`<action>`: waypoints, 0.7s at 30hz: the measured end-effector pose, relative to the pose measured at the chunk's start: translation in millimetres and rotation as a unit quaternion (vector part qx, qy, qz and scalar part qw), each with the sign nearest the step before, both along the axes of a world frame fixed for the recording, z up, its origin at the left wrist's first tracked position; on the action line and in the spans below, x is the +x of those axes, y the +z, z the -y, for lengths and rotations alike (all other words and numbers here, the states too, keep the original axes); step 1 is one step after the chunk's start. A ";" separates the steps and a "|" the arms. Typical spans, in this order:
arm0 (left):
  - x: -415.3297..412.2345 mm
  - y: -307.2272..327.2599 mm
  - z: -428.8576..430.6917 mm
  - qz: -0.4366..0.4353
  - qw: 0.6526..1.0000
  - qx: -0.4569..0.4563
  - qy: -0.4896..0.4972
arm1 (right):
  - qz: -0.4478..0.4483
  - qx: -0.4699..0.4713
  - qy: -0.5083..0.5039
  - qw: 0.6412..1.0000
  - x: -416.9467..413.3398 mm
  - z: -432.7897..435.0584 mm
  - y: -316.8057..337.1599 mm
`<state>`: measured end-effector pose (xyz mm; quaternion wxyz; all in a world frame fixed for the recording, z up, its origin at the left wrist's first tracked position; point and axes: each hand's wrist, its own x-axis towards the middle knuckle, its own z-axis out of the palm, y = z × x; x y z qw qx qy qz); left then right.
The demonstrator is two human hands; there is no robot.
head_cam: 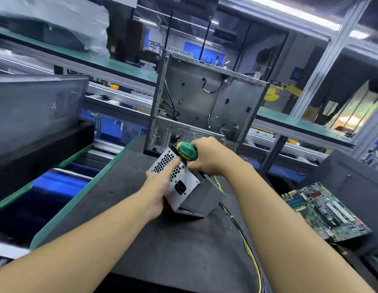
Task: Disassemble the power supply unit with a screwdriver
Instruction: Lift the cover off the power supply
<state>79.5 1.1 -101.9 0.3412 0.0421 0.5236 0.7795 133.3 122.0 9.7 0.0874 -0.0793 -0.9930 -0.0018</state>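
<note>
Gripping the tilted power supply (191, 192) on the tabletop (162, 250) with the left hand (159, 188), clutching a green screwdriver (187, 152) in the right hand (210, 157).

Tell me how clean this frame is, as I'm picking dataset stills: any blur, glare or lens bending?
Head view, centre: sharp, the power supply unit, screwdriver, left hand and right hand crisp; head view, left edge: the plastic-wrapped shelf is motion-blurred; head view, top right: the ceiling light strips blow out and the wide lens tilts the frame posts.
</note>
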 end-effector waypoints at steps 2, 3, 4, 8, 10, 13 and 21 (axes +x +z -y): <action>-0.1 3.5 1.0 -0.010 0.998 -0.056 0.010 | 0.012 0.033 0.009 0.999 -2.9 12.3 -2.6; -0.1 3.6 2.5 -0.009 0.998 -0.067 0.014 | 0.015 0.045 0.011 0.999 -3.4 17.3 -3.8; 0.4 3.6 4.2 -0.006 0.998 -0.068 0.012 | 0.014 0.048 0.013 0.999 -3.2 21.1 -4.6; -2.1 4.3 8.8 -0.024 0.994 -0.103 0.027 | 0.027 0.072 0.014 0.997 -6.0 36.2 -10.0; -3.0 5.7 9.7 -0.037 0.989 -0.130 0.051 | 0.031 0.088 0.010 0.996 -9.3 42.0 -12.3; -1.6 3.2 15.1 -0.028 0.992 -0.103 0.067 | 0.007 0.102 -0.009 0.995 -3.8 37.2 -1.5; 0.7 -4.5 22.5 -0.026 0.996 -0.072 0.047 | -0.033 0.152 -0.004 0.988 12.1 32.7 14.1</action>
